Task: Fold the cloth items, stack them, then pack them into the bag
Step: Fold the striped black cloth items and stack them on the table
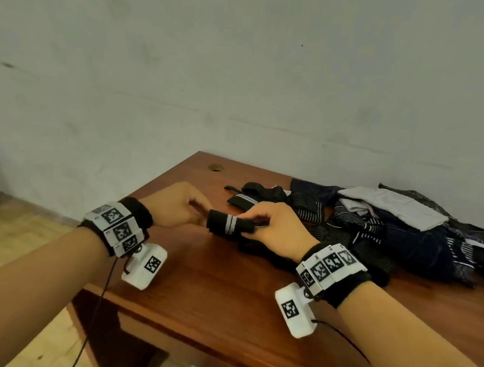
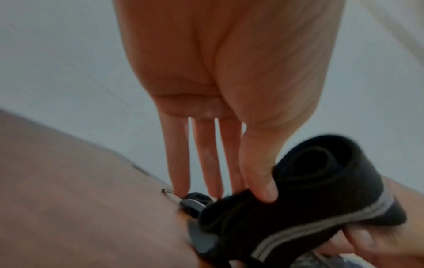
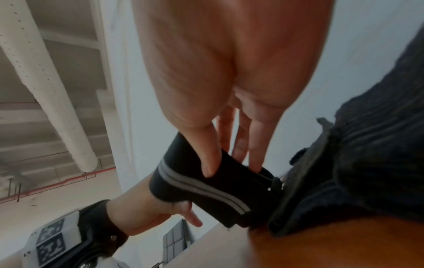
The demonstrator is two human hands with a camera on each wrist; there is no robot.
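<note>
Our wrist cameras (image 1: 144,268) sit closest, and past them our left hand (image 1: 178,205) and right hand (image 1: 275,227) share a rolled black sock (image 1: 230,224) with two white stripes, held just above the table (image 1: 207,293). Each grip is clamped on one end, thumb against fingers. More dark clothes (image 1: 387,227) lie heaped on the table to our right, a second striped sock (image 1: 242,200) just beyond our hands.

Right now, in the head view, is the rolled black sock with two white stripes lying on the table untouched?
No: both the left hand and right hand hold the rolled sock above the table.
</note>
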